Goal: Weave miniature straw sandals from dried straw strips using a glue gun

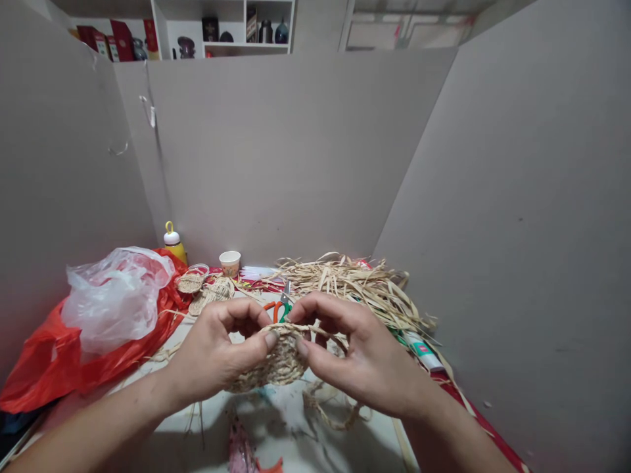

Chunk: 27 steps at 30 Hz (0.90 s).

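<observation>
Between my two hands a woven straw piece is held up over the table, with its rim toward the top. My left hand pinches its left edge between thumb and fingers. At the right side of the rim, my right hand pinches the edge, and a twisted straw cord loops below that hand. Just behind the piece lie scissors with orange and green handles, partly hidden by the hands.
A heap of dry straw strips lies at the back right, a tube beside it. Red and clear plastic bags fill the left. A paper cup, yellow bottle and woven pieces stand behind. Grey partitions enclose the table.
</observation>
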Tool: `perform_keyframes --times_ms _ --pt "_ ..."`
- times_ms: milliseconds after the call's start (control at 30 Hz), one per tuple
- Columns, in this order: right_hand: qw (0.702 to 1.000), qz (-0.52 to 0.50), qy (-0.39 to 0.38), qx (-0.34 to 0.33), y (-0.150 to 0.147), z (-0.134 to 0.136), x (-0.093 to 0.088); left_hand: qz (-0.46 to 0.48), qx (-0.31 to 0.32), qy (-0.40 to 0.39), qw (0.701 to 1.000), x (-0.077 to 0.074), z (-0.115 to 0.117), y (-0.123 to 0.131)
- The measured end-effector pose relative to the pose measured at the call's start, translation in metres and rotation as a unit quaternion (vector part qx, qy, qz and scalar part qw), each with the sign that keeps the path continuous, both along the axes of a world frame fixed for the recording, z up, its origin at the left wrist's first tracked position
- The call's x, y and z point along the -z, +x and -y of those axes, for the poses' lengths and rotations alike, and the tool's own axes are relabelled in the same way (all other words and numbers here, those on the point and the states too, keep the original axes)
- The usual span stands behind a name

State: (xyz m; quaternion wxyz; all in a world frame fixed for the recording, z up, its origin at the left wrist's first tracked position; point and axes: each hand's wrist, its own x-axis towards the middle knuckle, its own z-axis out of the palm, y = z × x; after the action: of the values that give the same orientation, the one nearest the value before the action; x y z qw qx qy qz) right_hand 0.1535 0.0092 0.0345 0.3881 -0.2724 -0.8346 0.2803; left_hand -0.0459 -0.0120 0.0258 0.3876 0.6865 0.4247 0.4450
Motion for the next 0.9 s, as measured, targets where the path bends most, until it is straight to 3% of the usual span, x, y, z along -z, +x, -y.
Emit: perform_keyframes --times_ms 233,500,767,900 --pt "0.999 -0.025 0.013 0.015 -0.006 -0.001 0.003 -0.012 -0.016 0.032 0.999 0.002 0.002 0.002" --pt "0.997 -0.039 0.051 0.029 -0.011 0.0 0.009 0.02 -0.032 0.012 0.999 0.005 0.004 0.005" --pt "0.996 -0.065 -0.042 0.036 -0.012 0.002 0.006 0.043 0.032 -0.007 0.999 0.003 0.002 0.0" --pt "0.987 -0.104 -0.122 0.032 -0.007 -0.001 0.004 0.094 0.063 -0.058 0.992 0.001 0.0 -0.008"
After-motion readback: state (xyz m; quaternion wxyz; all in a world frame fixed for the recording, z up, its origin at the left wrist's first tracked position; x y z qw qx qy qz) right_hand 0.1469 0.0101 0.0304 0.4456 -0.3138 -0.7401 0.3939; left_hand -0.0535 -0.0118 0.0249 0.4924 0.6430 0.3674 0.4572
